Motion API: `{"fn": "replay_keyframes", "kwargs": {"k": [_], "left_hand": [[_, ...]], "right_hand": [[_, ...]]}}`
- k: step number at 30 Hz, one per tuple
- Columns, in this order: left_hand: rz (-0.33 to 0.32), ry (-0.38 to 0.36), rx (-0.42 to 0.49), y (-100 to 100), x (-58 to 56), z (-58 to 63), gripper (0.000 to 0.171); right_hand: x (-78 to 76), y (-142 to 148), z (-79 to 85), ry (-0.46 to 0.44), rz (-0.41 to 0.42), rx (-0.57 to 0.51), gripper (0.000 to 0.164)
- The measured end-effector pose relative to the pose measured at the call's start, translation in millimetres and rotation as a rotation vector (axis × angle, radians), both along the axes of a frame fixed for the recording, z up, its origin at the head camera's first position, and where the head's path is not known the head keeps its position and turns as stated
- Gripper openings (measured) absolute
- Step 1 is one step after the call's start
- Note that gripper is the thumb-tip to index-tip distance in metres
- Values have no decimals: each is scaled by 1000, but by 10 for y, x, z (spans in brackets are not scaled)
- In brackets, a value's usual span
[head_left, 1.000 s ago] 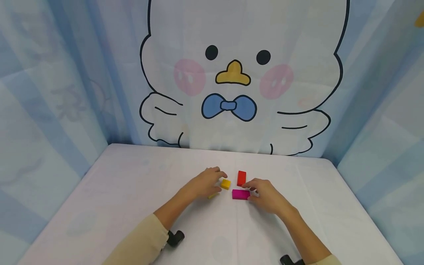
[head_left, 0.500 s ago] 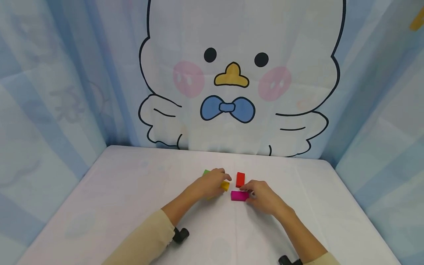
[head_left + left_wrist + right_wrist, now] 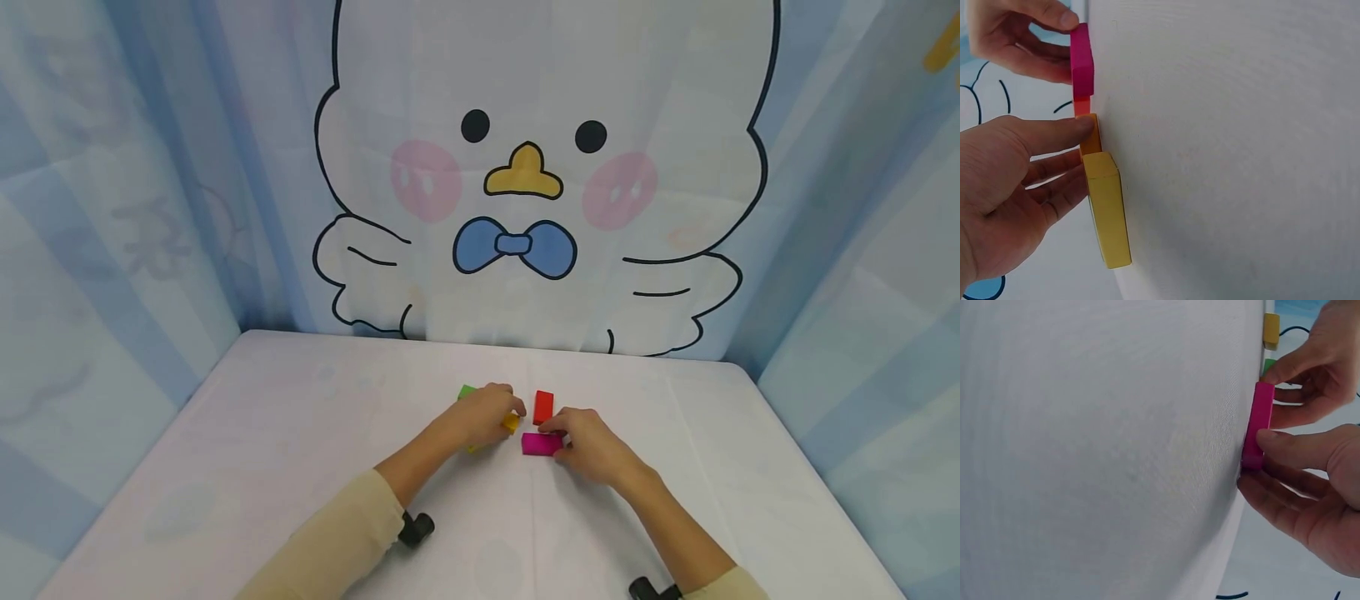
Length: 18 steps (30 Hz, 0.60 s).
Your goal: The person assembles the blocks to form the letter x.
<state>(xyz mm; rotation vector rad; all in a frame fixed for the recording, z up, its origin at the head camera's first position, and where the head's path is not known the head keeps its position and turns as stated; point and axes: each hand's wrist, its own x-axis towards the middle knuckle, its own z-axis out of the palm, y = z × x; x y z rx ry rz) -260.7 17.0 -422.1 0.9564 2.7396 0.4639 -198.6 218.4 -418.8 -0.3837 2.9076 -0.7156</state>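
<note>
Near the middle of the white table, my left hand pinches an orange-yellow block, its thumb on the near side in the left wrist view. A longer yellow block lies beside that hand, mostly covered in the head view. Part of a green block shows behind the same hand. My right hand holds the right end of a magenta block between thumb and fingers. Just beyond the right fingertips is a red block; I cannot tell whether they touch it.
The white table reaches back to a curtain printed with a cartoon bird. Blue-and-white curtains hang at both sides. A black device sits at the left wrist, and another at the right wrist.
My left hand has moved rightward and taken hold of the orange-yellow block, uncovering the green one. The right hand stays at the magenta block, its fingers nearly unchanged.
</note>
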Motion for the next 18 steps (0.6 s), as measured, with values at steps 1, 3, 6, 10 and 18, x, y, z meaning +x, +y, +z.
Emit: {"fn": "replay_keyframes", "kwargs": {"k": [1, 3, 6, 10, 18], "left_hand": [[-1, -2, 1, 7, 1, 3, 35], [1, -6, 2, 18, 0, 0, 34], [6, -6, 4, 22, -12, -16, 33], [9, -13, 16, 22, -30, -28, 31], [-3, -23, 13, 16, -15, -5, 27]], "right_hand": [[2, -1, 7, 0, 0, 2, 38], [3, -3, 16, 3, 3, 10, 38], [0, -11, 16, 2, 1, 16, 38], [-8, -17, 11, 4, 0, 25, 37], [-5, -1, 2, 14, 6, 31, 34]]}}
